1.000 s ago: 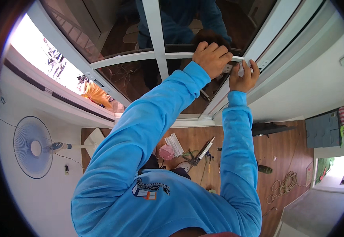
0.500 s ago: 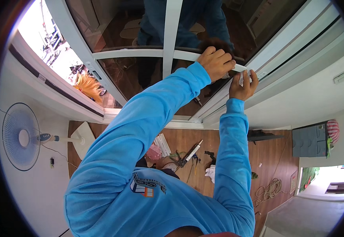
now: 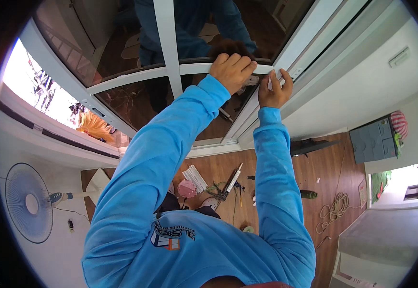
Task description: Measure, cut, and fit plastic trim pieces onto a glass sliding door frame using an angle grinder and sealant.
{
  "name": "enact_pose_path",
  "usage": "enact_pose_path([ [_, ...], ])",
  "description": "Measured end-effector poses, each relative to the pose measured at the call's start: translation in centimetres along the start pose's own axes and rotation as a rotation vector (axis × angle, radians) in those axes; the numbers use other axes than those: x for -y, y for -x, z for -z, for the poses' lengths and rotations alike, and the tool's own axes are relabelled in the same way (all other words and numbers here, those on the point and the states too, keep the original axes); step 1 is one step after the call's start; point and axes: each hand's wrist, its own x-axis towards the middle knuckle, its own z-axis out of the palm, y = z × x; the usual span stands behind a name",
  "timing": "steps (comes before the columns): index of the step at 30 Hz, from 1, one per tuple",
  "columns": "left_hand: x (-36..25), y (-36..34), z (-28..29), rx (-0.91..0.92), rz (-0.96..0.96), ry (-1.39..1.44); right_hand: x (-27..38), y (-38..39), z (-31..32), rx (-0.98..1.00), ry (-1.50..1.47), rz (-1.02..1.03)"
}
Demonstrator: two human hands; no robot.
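Observation:
I reach up to a white-framed glass door [image 3: 170, 53]. My left hand [image 3: 233, 72] is curled over its white horizontal crossbar [image 3: 137, 77], where the bar meets the right-hand upright. My right hand [image 3: 276, 89] lies just right of it, with its fingers spread against the white upright frame [image 3: 305, 53]. A small white bit [image 3: 253, 81] shows between the two hands; I cannot tell what it is. Both arms wear bright blue sleeves. The dark glass reflects a person in blue.
On the wooden floor far below lie a caulking gun [image 3: 231, 184], a bundle of white strips [image 3: 195, 177], a pink object [image 3: 187, 188] and a coiled rope [image 3: 333, 209]. A standing fan [image 3: 26, 202] is at the left and a grey-blue box [image 3: 374, 140] at the right.
The view has swung, so both hands sit a little further left in the picture. They stay together at the same corner of the frame, the left curled and the right spread.

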Motion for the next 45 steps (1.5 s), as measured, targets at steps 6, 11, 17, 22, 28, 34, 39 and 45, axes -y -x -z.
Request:
enact_pose_path([
  [6,0.0,0.2,-0.5,-0.003,-0.022,-0.034,0.0,0.3,0.0,-0.003,0.062,-0.034],
  [11,0.3,0.5,-0.6,-0.004,-0.023,-0.11,0.3,0.4,0.2,0.013,0.062,0.034],
  [17,-0.1,0.1,-0.5,-0.03,-0.007,-0.014,-0.3,0.6,0.2,-0.003,-0.001,-0.034],
  [22,-0.2,0.0,-0.4,-0.053,0.019,0.006,0.8,-0.4,0.8,0.041,-0.163,-0.315],
  [28,0.1,0.0,-0.2,-0.022,0.015,-0.014,1.6,-2.3,1.4,0.033,-0.338,-0.597],
  [34,-0.3,-0.2,-0.3,-0.019,0.007,-0.01,1.0,-3.6,2.2,0.197,-0.299,-0.68],
  [39,-0.3,-0.1,1.0,0.005,0.041,-0.015,1.9,-4.6,2.4,0.281,-0.257,-0.654],
  [45,0.7,2.0,2.1,-0.022,0.154,0.012,1.6,-4.9,2.7,0.344,-0.228,-0.695],
])
